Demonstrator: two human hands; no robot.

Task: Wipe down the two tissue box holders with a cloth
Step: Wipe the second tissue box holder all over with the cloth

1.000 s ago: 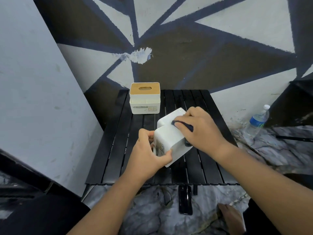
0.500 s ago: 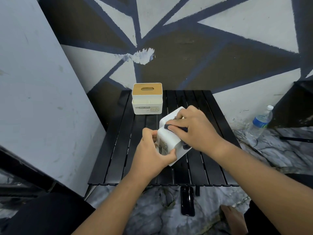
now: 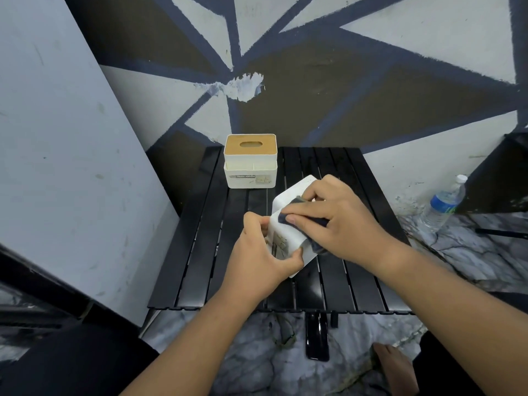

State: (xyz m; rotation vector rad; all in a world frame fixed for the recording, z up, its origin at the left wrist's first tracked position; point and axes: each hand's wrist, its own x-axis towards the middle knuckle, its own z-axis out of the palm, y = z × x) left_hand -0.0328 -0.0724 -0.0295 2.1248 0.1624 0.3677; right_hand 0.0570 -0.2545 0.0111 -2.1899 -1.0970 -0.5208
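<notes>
A grey panel (image 3: 71, 167) stands close along the left edge of the black slatted tabletop (image 3: 200, 252), whose left slats lie bare. At the back edge, left of centre, the upright tissue box holder (image 3: 250, 164) stands well apart from the hands. Mid-tabletop, the left hand (image 3: 258, 267) curls round the near end of the tilted tissue box holder (image 3: 290, 233). The right hand (image 3: 340, 221), fingers bent over a dark cloth (image 3: 317, 244), presses it on the upper face. Bare slats reach the right edge; a water bottle (image 3: 444, 202) stands on the floor (image 3: 471, 252) beyond
</notes>
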